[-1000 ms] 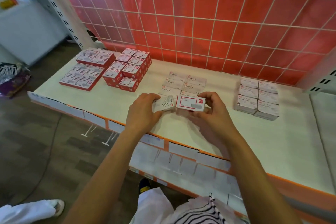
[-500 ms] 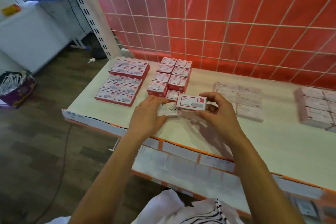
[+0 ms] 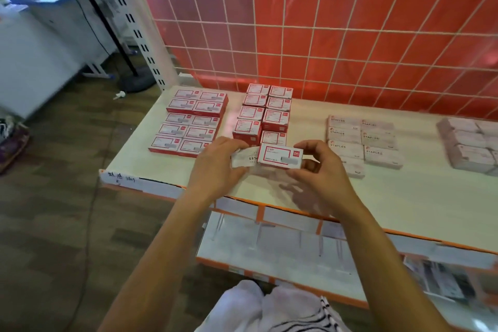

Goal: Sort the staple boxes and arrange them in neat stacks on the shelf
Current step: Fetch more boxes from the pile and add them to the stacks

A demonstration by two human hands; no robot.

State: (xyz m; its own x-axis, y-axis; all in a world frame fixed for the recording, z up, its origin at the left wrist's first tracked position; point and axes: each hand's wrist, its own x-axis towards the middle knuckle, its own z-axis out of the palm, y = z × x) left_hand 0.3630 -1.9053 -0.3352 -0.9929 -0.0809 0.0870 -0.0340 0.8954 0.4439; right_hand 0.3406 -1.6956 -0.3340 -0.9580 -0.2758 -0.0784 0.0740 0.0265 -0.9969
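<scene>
My left hand (image 3: 215, 167) grips a white staple box (image 3: 244, 159) printed "STAPLES", held above the front of the white shelf (image 3: 404, 205). My right hand (image 3: 320, 167) holds a red-bordered staple box (image 3: 280, 156) right beside it. On the shelf lie flat red boxes (image 3: 192, 121) at the far left and stacked red boxes (image 3: 265, 113) next to them. The nearest red box (image 3: 273, 138) sits just behind my hands. White "STAPLES" boxes (image 3: 361, 140) lie to the right. More pale boxes (image 3: 469, 145) are at the right edge, blurred.
A red tiled wall behind a white wire grid (image 3: 336, 35) closes the shelf's back. A perforated white upright (image 3: 134, 21) stands at the left rear corner. A lower shelf (image 3: 283, 256) juts out beneath. Wood-look floor, a cable and a white cabinet (image 3: 32, 62) lie to the left.
The view has swung left, so the red boxes now sit nearer the middle. Both hands keep their boxes and have shifted left along the shelf front, toward the red stacks.
</scene>
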